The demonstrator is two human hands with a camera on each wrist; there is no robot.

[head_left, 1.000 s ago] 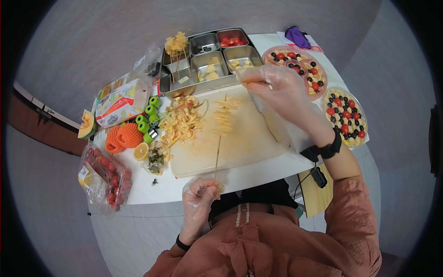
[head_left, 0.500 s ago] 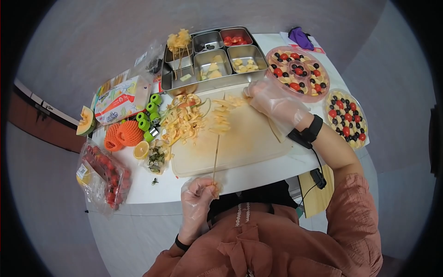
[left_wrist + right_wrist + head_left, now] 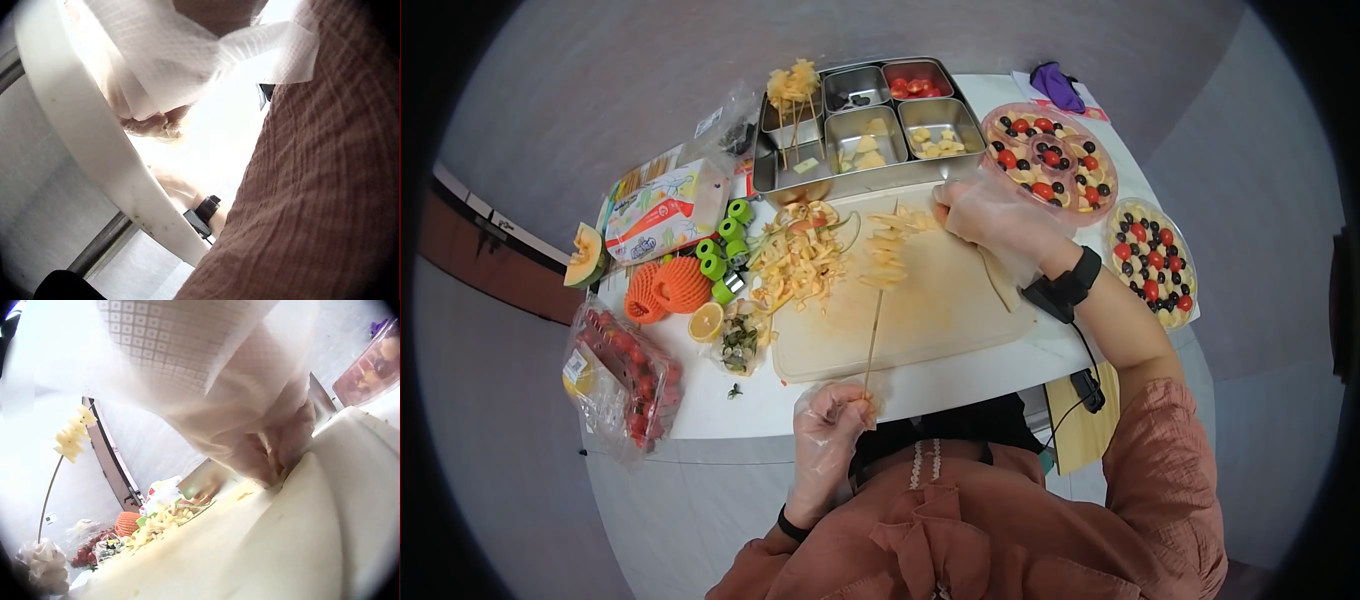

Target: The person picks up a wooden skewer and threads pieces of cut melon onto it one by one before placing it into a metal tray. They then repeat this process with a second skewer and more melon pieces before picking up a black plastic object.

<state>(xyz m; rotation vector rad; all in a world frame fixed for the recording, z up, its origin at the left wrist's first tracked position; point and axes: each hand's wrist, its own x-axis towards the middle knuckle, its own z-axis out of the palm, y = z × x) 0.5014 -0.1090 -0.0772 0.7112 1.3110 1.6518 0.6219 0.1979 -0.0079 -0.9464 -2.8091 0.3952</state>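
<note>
My gloved left hand (image 3: 828,430) pinches the lower end of a wooden skewer (image 3: 873,335) beside the table's front edge. Thin yellow-orange fruit slices (image 3: 886,252) are stacked along its upper part, also seen standing out in the right wrist view as a row of fruit slices (image 3: 74,434). At the far right of the cutting board (image 3: 940,310), my gloved right hand (image 3: 1000,215) reaches down beside a few loose slices (image 3: 915,219). In the right wrist view its fingertips (image 3: 272,478) bunch together at the board; I cannot tell whether they hold a slice. A knife handle (image 3: 1000,280) shows beneath that hand.
Behind the board stands a steel tray (image 3: 870,182) with fruit compartments and several filled skewers (image 3: 792,85). A heap of peelings (image 3: 800,260) covers the board's left. Bagged tomatoes (image 3: 630,370), green cutters (image 3: 725,250) and a tissue pack (image 3: 668,212) lie left; fruit platters (image 3: 1152,262) stand right.
My right hand has come down from above the board to its far right part, beside the loose slices. The left hand keeps its hold on the skewer, nearly still.
</note>
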